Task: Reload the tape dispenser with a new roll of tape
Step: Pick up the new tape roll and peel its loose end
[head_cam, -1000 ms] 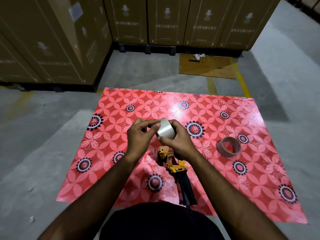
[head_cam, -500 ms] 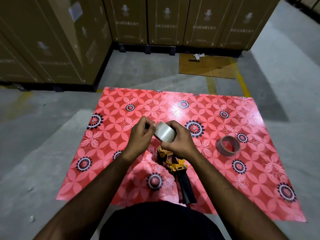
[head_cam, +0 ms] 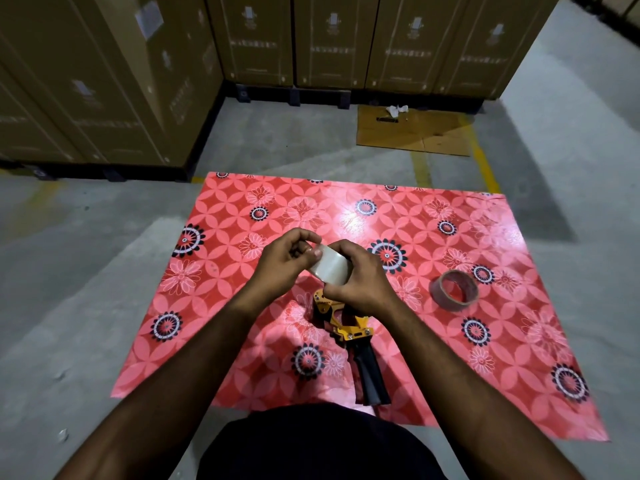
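Observation:
A pale, clear roll of tape (head_cam: 329,265) is held up above the red patterned mat (head_cam: 450,375). My right hand (head_cam: 360,278) grips the roll from the right side. The fingertips of my left hand (head_cam: 284,259) pinch at the roll's upper left edge. Beneath the hands lies the tape dispenser (head_cam: 349,336), yellow-orange at its head with a black handle pointing toward me; its front end is hidden by my right hand. An empty brown cardboard core (head_cam: 453,290) lies on the mat to the right.
The mat lies on a grey concrete floor (head_cam: 86,306). Tall stacked cardboard boxes (head_cam: 346,43) line the back and left. A flattened cardboard sheet (head_cam: 415,131) lies on the floor behind the mat, beside yellow floor lines.
The roll has tilted and dropped slightly in my hands. My left fingers have shifted from the roll's top to its upper left edge. The dispenser and the core have not moved.

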Demonstrator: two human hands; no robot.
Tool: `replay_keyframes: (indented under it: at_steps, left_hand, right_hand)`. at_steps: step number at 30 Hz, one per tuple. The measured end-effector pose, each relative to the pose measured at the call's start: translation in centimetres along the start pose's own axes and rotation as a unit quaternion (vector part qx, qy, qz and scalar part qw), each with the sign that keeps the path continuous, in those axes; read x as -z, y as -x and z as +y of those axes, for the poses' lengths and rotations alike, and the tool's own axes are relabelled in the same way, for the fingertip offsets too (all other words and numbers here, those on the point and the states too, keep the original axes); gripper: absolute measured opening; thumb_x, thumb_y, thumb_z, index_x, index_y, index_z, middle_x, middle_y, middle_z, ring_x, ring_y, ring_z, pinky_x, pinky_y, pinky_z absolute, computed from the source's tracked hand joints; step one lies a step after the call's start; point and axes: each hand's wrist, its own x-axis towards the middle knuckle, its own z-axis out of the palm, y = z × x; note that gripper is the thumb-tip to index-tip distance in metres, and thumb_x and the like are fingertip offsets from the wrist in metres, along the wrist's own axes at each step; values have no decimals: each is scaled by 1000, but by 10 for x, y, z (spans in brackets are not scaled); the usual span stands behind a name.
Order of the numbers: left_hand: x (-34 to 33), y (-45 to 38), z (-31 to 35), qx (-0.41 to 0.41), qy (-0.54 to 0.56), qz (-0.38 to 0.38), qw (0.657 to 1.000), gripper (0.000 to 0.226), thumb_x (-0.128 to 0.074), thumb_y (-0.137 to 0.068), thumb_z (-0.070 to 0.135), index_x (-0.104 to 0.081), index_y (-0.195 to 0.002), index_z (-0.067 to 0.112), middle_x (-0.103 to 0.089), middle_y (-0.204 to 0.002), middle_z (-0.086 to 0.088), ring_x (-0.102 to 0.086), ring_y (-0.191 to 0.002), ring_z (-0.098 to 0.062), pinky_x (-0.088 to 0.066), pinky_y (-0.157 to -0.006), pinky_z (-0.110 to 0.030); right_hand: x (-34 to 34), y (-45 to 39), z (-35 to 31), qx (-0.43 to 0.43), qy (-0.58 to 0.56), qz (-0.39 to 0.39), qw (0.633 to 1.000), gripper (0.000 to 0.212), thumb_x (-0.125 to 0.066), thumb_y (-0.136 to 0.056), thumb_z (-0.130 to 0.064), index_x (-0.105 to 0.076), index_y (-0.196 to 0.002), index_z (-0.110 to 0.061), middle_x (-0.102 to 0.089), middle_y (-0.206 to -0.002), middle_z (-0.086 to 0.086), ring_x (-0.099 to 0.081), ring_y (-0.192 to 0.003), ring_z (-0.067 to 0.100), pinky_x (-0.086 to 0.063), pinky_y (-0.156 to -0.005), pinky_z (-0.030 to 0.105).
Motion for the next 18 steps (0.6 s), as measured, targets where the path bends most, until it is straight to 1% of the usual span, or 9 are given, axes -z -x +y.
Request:
replay_keyframes:
  at_steps: [2,4,6,8,10,12,15,16,18]
  left_hand:
    - [-2,0,0,17,77,-4,997,25,-62,-95,7,-60,-116,21,-53,-80,-9,-57,-75,-14,-50,-72,-28]
    - [-4,0,-1,38,200,8,979,34,-56,-94,-6,-55,-117,19,-51,-75,-8,-55,-70,-13,-49,-67,-23]
    - [-6,-1,-4,62,304,25,950,34,-52,-93,-11,-54,-113,17,-51,-71,-4,-52,-67,-12,-46,-66,-22]
    - [-7,-1,-6,87,361,36,928,28,-47,-94,-11,-59,-102,13,-53,-72,-1,-46,-67,-12,-41,-65,-22]
    - [-5,1,-7,95,351,27,931,27,-42,-94,-12,-61,-91,7,-56,-76,-2,-44,-66,-13,-43,-62,-18]
    - [-2,1,-8,81,290,2,954,27,-41,-95,-10,-65,-92,3,-59,-76,-4,-48,-66,-13,-47,-65,-19]
    - [8,-1,-8,65,236,-18,969,34,-40,-91,-12,-70,-98,1,-69,-82,-5,-56,-75,-15,-48,-74,-23]
    - [11,-1,-8,53,209,-25,976,35,-44,-88,-12,-73,-98,5,-71,-85,-3,-60,-79,-15,-50,-76,-23]
    - [16,0,-7,18,108,-37,993,32,-58,-87,-12,-75,-100,13,-75,-91,3,-68,-88,-12,-52,-79,-21]
  right_hand:
    - [0,1,2,2,-1,2,1000,49,-81,-61,-26,-59,-105,-29,-60,-93,-15,-62,-81,2,-51,-56,23]
    - [-1,1,3,-1,-4,6,1000,51,-81,-60,-23,-60,-106,-27,-61,-95,-13,-63,-83,3,-54,-59,29]
    - [-1,0,5,-5,-12,7,1000,52,-81,-61,-25,-61,-108,-26,-62,-97,-9,-63,-85,4,-53,-61,29]
    - [0,-2,6,-7,-17,11,1000,51,-85,-65,-31,-61,-109,-25,-62,-100,-9,-63,-87,5,-52,-64,25]
    - [3,-3,7,-10,-18,14,1000,53,-84,-67,-47,-62,-110,-24,-63,-102,-8,-62,-89,4,-52,-66,20]
    - [4,-3,7,-9,-31,12,999,61,-74,-64,-57,-64,-112,-21,-64,-105,-5,-63,-92,8,-51,-70,19]
    - [7,-7,15,-15,-65,3,998,66,-66,-61,-46,-64,-120,-17,-63,-115,1,-63,-101,19,-53,-78,31]
    - [8,-9,18,-19,-82,0,996,65,-65,-62,-42,-64,-122,-19,-63,-119,1,-63,-106,21,-54,-82,35]
    - [8,-12,22,-26,-119,-6,993,61,-63,-64,-34,-66,-124,-23,-63,-127,1,-61,-116,21,-54,-90,40]
